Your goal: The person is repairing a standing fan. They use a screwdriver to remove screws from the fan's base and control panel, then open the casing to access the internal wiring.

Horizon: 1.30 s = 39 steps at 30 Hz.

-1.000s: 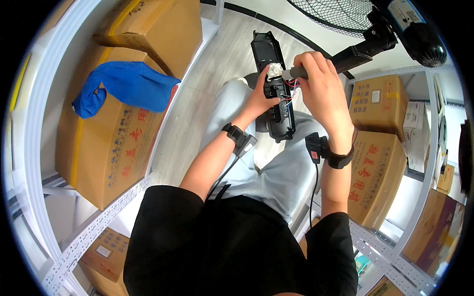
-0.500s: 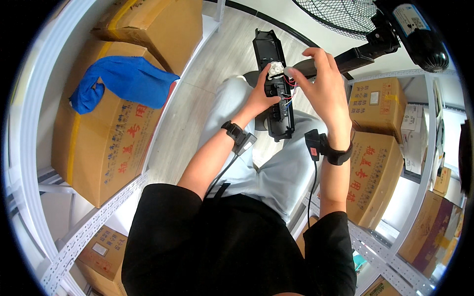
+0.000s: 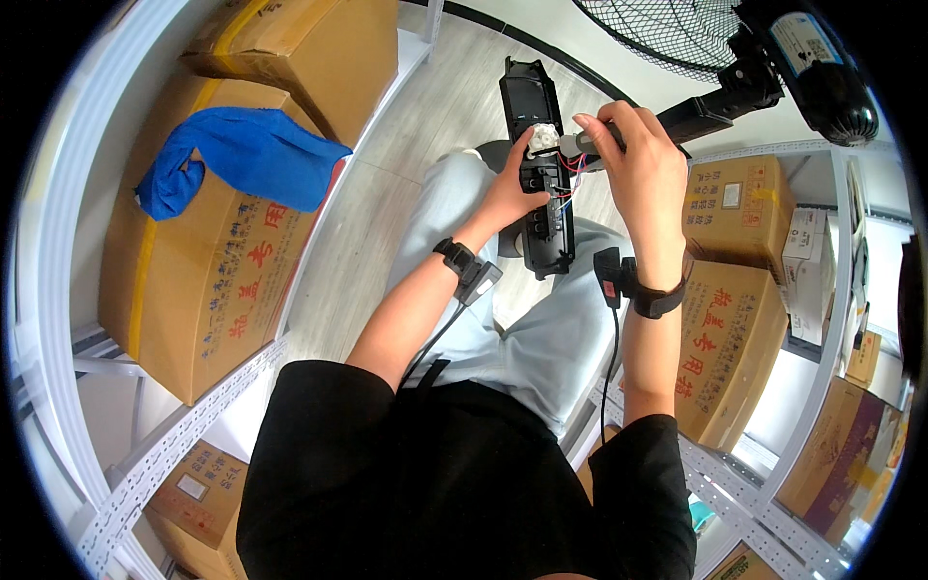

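A long black plastic housing [image 3: 549,246] is held over my lap, tilted slightly, its far end toward the floor ahead. My left hand [image 3: 510,191] grips it at the middle, with thumb and fingers along its left side. A white gear-like part [image 3: 543,138] sits in the housing beside my left fingertips. Thin red and blue wires [image 3: 572,172] come out at its right side. Next to the white part is a small grey piece [image 3: 570,145]. My right hand [image 3: 636,159] is just right of it, fingers curled together; what they hold is partly hidden.
A black fan [image 3: 667,39] stands at the far right, its pole passing behind my right hand. Cardboard boxes [image 3: 739,338] fill the shelves on both sides. A blue cloth [image 3: 242,155] lies on a left box. Cables hang from both wrist straps.
My right hand's fingers have closed from a spread pose, and the hand has shifted slightly right of the white part. The left hand keeps its grip on the housing.
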Each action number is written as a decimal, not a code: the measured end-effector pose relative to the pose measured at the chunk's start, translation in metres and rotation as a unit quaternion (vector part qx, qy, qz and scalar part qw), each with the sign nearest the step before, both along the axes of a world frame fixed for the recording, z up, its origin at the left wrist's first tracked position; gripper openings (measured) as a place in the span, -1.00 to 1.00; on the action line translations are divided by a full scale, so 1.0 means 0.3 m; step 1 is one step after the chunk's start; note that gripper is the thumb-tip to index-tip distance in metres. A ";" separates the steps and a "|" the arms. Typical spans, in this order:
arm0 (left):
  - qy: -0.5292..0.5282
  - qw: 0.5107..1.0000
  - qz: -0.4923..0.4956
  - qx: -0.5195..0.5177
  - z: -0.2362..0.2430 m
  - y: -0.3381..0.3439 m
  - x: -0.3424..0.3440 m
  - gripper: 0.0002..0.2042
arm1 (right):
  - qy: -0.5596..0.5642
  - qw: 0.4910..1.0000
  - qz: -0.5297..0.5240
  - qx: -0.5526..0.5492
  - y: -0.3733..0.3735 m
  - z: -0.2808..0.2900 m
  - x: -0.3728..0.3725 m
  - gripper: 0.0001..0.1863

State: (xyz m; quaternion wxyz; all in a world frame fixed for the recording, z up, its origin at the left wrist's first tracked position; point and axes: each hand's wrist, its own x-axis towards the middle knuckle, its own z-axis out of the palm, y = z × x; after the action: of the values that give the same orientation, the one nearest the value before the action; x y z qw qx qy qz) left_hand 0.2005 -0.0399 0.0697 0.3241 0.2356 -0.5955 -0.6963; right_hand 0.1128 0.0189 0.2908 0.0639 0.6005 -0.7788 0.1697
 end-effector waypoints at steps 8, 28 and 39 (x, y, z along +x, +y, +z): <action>0.015 1.000 0.003 0.013 -0.016 -0.002 -0.005 0.07 | -0.103 0.984 0.133 -0.059 0.022 -0.009 -0.012 -0.67; 0.018 1.000 -0.002 0.006 0.001 0.000 -0.004 0.06 | -0.060 0.994 0.052 -0.081 0.031 -0.047 -0.033 -0.61; 0.031 0.999 0.011 -0.018 -0.012 0.001 -0.008 0.04 | -0.079 0.993 -0.027 -0.086 0.037 -0.048 -0.012 -0.73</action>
State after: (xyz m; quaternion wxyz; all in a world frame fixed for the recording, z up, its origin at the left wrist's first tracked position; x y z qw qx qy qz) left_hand 0.1980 -0.0396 0.0661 0.3543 0.2151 -0.5952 -0.6885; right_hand 0.1092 0.0299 0.2765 0.0585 0.5566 -0.7795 0.2813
